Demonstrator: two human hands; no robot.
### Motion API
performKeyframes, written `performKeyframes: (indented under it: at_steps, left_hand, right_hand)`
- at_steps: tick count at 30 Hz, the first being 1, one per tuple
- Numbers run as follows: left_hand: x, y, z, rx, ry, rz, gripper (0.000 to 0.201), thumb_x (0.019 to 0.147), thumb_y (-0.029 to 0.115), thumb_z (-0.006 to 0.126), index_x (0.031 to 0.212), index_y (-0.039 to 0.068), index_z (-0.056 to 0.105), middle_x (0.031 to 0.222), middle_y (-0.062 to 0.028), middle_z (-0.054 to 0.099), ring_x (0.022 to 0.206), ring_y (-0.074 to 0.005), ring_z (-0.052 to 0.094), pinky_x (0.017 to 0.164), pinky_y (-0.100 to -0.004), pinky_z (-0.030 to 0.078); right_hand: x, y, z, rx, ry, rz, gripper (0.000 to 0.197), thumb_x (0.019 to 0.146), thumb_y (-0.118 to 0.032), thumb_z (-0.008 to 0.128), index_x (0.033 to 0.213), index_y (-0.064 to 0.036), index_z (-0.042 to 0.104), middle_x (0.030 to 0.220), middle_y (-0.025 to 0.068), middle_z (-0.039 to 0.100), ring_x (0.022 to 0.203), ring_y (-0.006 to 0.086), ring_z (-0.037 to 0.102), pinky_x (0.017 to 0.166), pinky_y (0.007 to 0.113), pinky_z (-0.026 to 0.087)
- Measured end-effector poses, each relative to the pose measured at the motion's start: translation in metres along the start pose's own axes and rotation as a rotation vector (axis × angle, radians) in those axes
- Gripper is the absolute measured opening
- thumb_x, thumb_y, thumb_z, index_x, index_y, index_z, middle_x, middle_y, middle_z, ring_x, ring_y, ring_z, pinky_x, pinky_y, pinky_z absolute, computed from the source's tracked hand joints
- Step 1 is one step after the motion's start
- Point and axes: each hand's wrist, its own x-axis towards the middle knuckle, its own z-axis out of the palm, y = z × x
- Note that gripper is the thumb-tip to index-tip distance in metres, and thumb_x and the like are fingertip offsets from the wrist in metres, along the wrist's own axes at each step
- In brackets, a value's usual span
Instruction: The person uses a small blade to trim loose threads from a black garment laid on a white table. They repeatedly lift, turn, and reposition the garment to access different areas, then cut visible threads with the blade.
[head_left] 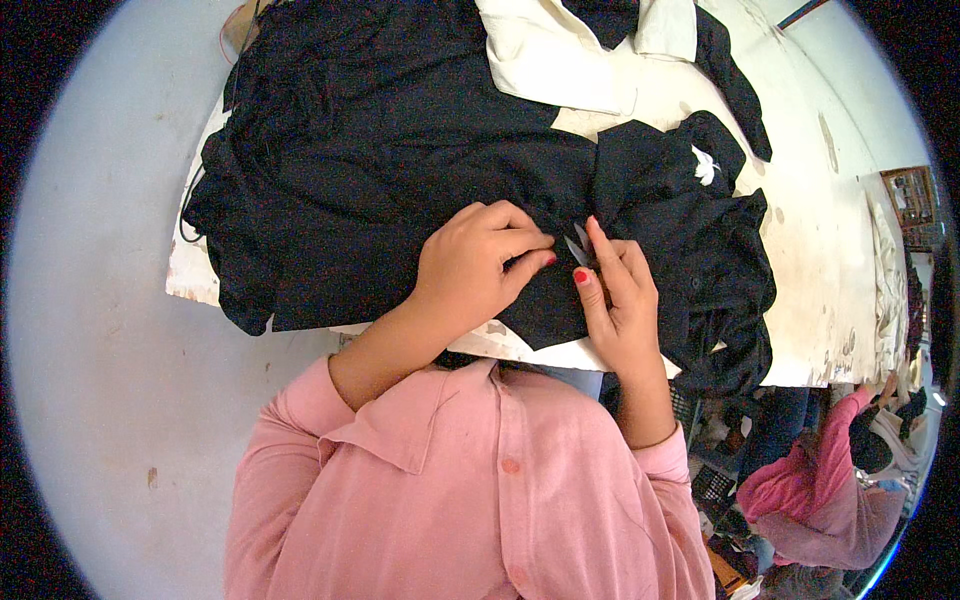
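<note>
A black garment point(350, 220) lies spread and rumpled over the table in front of me. My left hand point(478, 255) is over it, with thumb and forefinger pinched close together; what lies between the fingertips is too small to make out. In my right hand point(622, 290) is a pair of small thread snips point(578, 246), their two pointed blades apart and directed at the left fingertips. Fingers and thumb hide the body of the snips. Under and beside the right hand the black cloth bunches up, and a small white piece point(705, 165) sits on it.
The pale, stained table point(815, 290) ends close to my body. White cloth point(545, 60) lies at its far side, near a black strip of fabric point(740, 95). Another person in a pink top point(820, 480) works at the right. A dark crate point(712, 483) stands below the table.
</note>
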Motion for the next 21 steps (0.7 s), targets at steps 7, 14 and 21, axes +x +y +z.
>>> performKeyframes:
  at_steps: [7,14,21]
  left_hand:
    - [0.005,0.003,-0.001,-0.059,0.021,-0.161,0.009,0.088,0.015,0.067,0.087,0.006,0.068,0.086,-0.0097,0.062,0.075,-0.0276,0.064,0.065,-0.0363,0.051]
    - [0.007,0.006,0.000,-0.058,0.028,-0.163,0.010,0.090,0.014,0.064,0.089,0.005,0.067,0.090,-0.0097,0.061,0.081,-0.0289,0.064,0.068,-0.0370,0.051]
    - [0.007,0.008,0.001,-0.038,0.006,-0.169,0.010,0.090,0.014,0.064,0.088,0.005,0.066,0.090,-0.0095,0.061,0.081,-0.0289,0.065,0.067,-0.0374,0.052]
  right_hand:
    - [0.001,-0.013,-0.001,-0.264,0.002,0.002,0.040,0.085,-0.021,0.071,0.123,-0.0084,0.065,0.092,0.0060,0.064,0.067,0.0223,0.065,0.057,0.032,0.052]
    - [0.017,-0.028,-0.011,-0.349,-0.077,0.009,0.032,0.084,-0.019,0.072,0.114,-0.0100,0.071,0.088,0.0051,0.065,0.068,0.0225,0.065,0.059,0.033,0.051]
    - [0.025,-0.027,-0.009,-0.408,-0.160,-0.007,0.026,0.085,-0.019,0.069,0.109,-0.0090,0.072,0.086,0.0046,0.065,0.068,0.0241,0.065,0.059,0.033,0.051]
